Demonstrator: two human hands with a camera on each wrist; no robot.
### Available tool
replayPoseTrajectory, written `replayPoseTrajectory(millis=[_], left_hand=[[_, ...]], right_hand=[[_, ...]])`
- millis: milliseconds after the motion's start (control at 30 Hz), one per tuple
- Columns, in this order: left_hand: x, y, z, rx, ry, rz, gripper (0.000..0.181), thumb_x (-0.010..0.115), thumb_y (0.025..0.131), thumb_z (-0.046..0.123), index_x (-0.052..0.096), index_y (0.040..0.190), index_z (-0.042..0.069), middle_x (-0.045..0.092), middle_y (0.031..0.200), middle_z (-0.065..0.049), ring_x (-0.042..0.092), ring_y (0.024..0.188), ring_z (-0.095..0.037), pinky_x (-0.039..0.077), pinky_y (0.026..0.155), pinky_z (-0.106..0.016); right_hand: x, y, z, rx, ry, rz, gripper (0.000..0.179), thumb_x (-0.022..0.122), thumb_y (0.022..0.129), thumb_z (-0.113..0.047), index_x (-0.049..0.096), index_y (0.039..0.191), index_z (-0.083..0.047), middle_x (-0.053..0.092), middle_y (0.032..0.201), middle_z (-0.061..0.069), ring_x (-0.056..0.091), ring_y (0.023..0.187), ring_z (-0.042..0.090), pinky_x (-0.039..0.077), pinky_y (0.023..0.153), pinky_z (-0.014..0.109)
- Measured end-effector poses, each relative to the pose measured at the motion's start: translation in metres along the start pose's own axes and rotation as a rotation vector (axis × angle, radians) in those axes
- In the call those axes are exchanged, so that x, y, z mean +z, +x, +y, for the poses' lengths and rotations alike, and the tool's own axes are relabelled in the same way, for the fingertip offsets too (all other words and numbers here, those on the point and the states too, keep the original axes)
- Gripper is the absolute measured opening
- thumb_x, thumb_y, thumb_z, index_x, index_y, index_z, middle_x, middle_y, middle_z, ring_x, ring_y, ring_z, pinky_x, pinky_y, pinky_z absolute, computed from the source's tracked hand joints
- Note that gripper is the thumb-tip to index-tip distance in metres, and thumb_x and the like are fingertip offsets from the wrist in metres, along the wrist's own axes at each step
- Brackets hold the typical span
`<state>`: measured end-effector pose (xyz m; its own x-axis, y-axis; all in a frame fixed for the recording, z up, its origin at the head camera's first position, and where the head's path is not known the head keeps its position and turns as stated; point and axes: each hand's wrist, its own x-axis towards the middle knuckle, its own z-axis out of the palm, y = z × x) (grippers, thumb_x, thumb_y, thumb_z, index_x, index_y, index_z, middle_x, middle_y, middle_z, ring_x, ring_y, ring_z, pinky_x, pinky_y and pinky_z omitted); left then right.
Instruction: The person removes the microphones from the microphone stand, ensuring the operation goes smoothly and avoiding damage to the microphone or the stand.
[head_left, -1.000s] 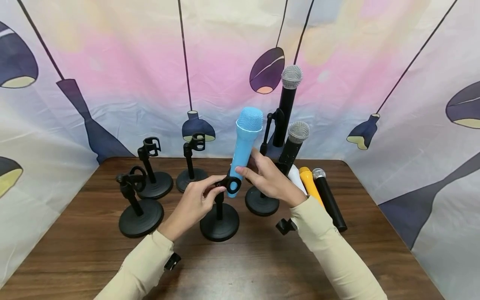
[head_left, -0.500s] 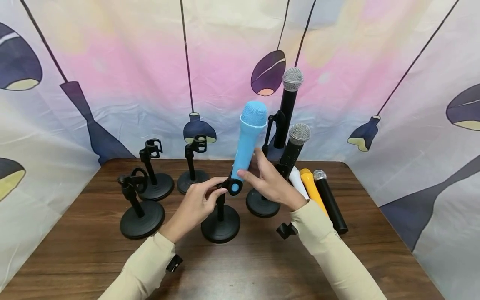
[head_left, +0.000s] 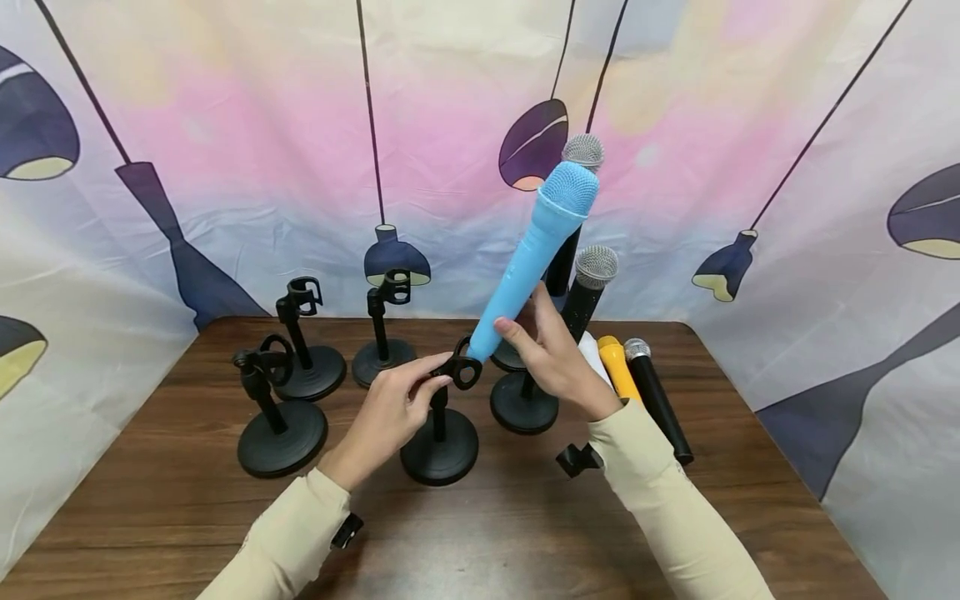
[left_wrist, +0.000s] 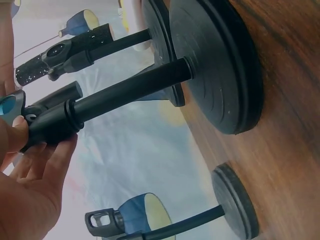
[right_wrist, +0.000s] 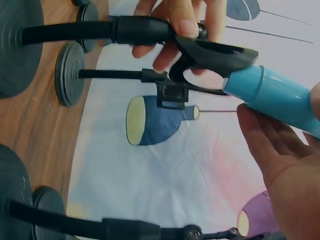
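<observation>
My right hand [head_left: 555, 358] grips a light blue microphone [head_left: 528, 258] by its lower handle, head tilted up to the right. The narrow tail of that microphone [right_wrist: 250, 85] sits right at the rim of a black microphone clip [head_left: 461, 371], whose ring shows a gap in the right wrist view. With thumb and fingers, my left hand [head_left: 390, 412] pinches the top of the stand just below this clip. The stand's round base [head_left: 439, 450] rests on the table. In the left wrist view, the stand's pole [left_wrist: 135, 90] runs from the held joint to its base.
Several black stands with bare clips, one a near-left stand [head_left: 277, 442], occupy the left side. Behind my right hand, black microphones, one with a silver head [head_left: 597, 267], stand in stands. A yellow microphone [head_left: 618, 367] and a black microphone [head_left: 660, 400] lie on the table [head_left: 480, 550].
The blue microphone has tilted right and drawn up out of the clip ring, its tail now at the rim. My right hand moved slightly up and right; my left hand stayed on the stand.
</observation>
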<state>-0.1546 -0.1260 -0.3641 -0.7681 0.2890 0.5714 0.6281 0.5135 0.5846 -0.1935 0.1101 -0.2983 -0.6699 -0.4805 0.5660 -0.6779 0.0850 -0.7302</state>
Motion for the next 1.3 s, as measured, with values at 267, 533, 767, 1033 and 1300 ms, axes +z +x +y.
replayPoseTrajectory(millis=[267,533,767,1033,1300], left_hand=[[0.000,-0.002,0.009,0.048,0.192,0.032,0.039,0.066,0.099,0.006,0.063,0.138,0.006,0.071,0.104,-0.006,0.053,0.063,-0.006,0.043,0.052,-0.024],[-0.004,-0.004,0.012,0.049,0.361,0.094,0.042,0.067,0.096,0.004,0.062,0.138,0.004,0.071,0.105,-0.012,0.049,0.052,-0.006,0.038,0.044,-0.022],[-0.010,-0.008,0.006,0.024,0.409,0.144,0.041,0.067,0.095,0.002,0.064,0.136,0.003,0.072,0.102,-0.014,0.047,0.051,-0.006,0.034,0.041,-0.022],[-0.020,-0.010,-0.006,0.013,0.427,0.209,0.038,0.067,0.094,0.000,0.066,0.132,0.001,0.072,0.107,-0.019,0.040,0.044,-0.005,0.027,0.036,-0.022],[-0.028,-0.012,-0.013,0.012,0.456,0.243,0.037,0.065,0.094,-0.002,0.066,0.131,-0.001,0.072,0.106,-0.021,0.049,0.046,-0.013,0.032,0.039,-0.024]], right_hand=[[-0.021,-0.008,-0.007,0.057,-0.078,0.029,0.045,0.054,0.107,-0.012,0.031,0.144,0.001,0.059,0.113,0.019,0.063,0.102,0.027,0.052,0.088,0.038],[-0.041,-0.023,-0.014,0.134,-0.168,0.079,0.044,0.062,0.102,-0.005,0.044,0.141,0.004,0.061,0.123,0.021,0.066,0.112,0.033,0.056,0.085,0.035],[-0.059,-0.043,-0.010,0.159,-0.228,0.143,0.040,0.067,0.098,-0.002,0.053,0.135,0.005,0.061,0.120,0.019,0.067,0.104,0.032,0.056,0.079,0.027],[-0.073,-0.066,-0.001,0.182,-0.266,0.207,0.043,0.071,0.094,0.000,0.055,0.134,0.005,0.062,0.118,0.017,0.065,0.105,0.011,0.055,0.081,0.023],[-0.079,-0.086,0.010,0.225,-0.310,0.249,0.037,0.071,0.094,-0.001,0.058,0.128,0.005,0.062,0.111,0.015,0.066,0.095,0.007,0.053,0.081,0.021]])
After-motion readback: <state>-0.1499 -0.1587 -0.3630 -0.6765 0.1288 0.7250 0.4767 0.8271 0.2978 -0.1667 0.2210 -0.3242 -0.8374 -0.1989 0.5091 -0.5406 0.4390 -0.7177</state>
